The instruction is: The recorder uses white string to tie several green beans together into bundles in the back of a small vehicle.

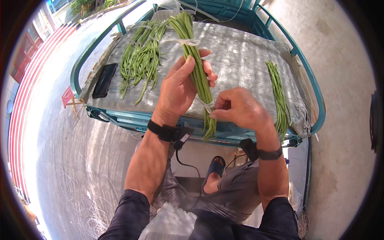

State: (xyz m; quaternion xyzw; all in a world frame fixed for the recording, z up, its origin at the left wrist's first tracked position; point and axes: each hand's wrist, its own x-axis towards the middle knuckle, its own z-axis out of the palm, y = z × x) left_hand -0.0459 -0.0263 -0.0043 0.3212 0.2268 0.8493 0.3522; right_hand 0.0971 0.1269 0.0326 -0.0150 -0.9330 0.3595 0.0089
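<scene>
A bundle of long green beans [197,64] is raised slantwise in front of me, with my left hand [179,86] wrapped round its middle. White ties circle the bundle, one tie [183,41] near the upper end and another tie [206,106] near the lower end. At that lower tie my right hand [242,107] is closed, its thumb and forefinger pinching the tie's end. The bean tips hang below it.
Tied bean bundles [145,54] lie at the left on a grey cloth [240,52] over a teal cart bed. A loose row of beans [278,98] lies at the right, near white strips [301,114]. A black phone [105,81] rests by the left rail [76,72].
</scene>
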